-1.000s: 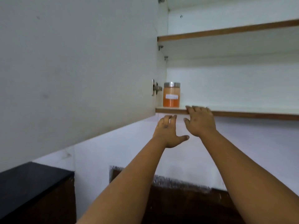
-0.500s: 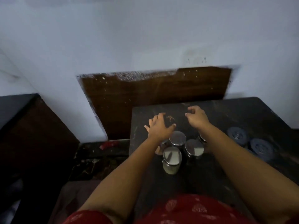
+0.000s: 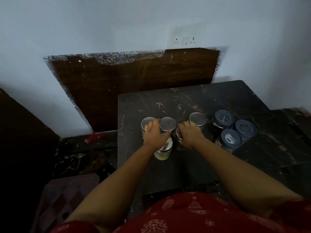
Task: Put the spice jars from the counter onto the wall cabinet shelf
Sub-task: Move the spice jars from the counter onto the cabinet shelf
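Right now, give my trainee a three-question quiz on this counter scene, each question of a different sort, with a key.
1. True or false: the cabinet shelf is in view.
2. How many blue-lidded jars stand on the counter? A) two B) three C) five
3. Fill in: the blue-lidded jars stand to the ____ of the steel-lidded jars.

Key
1. False; only the counter, wall and socket plate show.
2. B: blue-lidded jars form a cluster of three.
3. Right. The left hand and right hand are both down among the steel-lidded jars.
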`<state>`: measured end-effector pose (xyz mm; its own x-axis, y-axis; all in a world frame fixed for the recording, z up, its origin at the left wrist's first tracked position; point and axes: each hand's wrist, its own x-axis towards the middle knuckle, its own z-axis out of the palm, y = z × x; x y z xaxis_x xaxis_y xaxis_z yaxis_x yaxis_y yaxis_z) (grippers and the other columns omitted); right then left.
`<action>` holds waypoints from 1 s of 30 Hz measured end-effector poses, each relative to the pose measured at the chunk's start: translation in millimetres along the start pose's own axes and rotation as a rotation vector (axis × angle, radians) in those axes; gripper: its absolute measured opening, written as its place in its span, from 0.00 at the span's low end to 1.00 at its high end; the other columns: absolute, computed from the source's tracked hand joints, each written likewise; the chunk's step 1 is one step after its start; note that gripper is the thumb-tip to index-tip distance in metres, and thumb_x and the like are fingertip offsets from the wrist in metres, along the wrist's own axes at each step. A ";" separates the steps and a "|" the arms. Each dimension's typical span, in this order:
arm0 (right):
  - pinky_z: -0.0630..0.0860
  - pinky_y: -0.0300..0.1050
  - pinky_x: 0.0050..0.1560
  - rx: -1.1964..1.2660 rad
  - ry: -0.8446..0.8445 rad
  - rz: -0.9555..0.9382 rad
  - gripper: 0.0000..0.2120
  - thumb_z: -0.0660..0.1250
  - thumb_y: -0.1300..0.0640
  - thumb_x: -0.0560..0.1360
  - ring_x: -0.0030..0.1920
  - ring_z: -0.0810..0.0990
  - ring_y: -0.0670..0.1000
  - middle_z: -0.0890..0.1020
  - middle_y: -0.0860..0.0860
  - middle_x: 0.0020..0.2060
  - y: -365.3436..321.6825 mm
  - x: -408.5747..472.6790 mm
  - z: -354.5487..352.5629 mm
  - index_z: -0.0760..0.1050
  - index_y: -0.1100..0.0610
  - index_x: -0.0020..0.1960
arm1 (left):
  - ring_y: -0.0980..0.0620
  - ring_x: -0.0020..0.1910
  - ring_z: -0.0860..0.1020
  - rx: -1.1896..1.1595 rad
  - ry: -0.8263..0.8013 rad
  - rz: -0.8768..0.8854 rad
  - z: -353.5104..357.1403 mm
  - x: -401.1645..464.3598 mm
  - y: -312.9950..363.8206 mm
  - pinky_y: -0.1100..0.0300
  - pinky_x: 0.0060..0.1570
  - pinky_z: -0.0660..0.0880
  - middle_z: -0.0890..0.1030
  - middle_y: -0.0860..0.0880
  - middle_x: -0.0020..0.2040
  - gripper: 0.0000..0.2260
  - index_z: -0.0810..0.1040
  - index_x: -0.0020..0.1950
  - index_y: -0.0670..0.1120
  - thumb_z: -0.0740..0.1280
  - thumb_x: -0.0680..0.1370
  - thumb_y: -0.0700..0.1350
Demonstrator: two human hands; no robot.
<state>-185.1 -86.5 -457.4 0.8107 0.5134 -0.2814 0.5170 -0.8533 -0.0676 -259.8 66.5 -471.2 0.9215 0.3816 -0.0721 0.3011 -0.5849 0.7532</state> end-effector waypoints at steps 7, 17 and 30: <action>0.69 0.56 0.65 0.256 0.079 0.036 0.36 0.73 0.48 0.69 0.69 0.61 0.57 0.63 0.54 0.69 15.4 -16.4 -22.1 0.63 0.53 0.72 | 0.50 0.58 0.74 -0.006 0.109 0.049 15.1 -11.6 5.3 0.43 0.59 0.72 0.75 0.52 0.56 0.18 0.74 0.59 0.49 0.68 0.73 0.55; 0.72 0.46 0.57 0.779 0.326 0.043 0.29 0.68 0.37 0.71 0.57 0.74 0.49 0.75 0.48 0.57 68.9 -105.9 -97.1 0.72 0.51 0.67 | 0.47 0.56 0.80 -1.030 -0.117 -0.361 50.7 -79.6 79.3 0.46 0.63 0.74 0.81 0.44 0.58 0.22 0.78 0.60 0.47 0.54 0.82 0.61; 0.78 0.60 0.57 1.720 0.051 0.211 0.25 0.69 0.39 0.72 0.52 0.84 0.60 0.84 0.57 0.52 71.0 -178.6 -53.1 0.77 0.55 0.60 | 0.48 0.53 0.81 -1.244 -0.413 -0.387 71.6 -152.8 132.8 0.57 0.48 0.78 0.83 0.43 0.57 0.30 0.77 0.66 0.45 0.65 0.73 0.65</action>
<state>-278.6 -233.9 -361.1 0.8452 0.3626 -0.3928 -0.4229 0.0042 -0.9062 -343.1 -120.7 -407.0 0.9011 0.0042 -0.4335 0.3386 0.6178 0.7097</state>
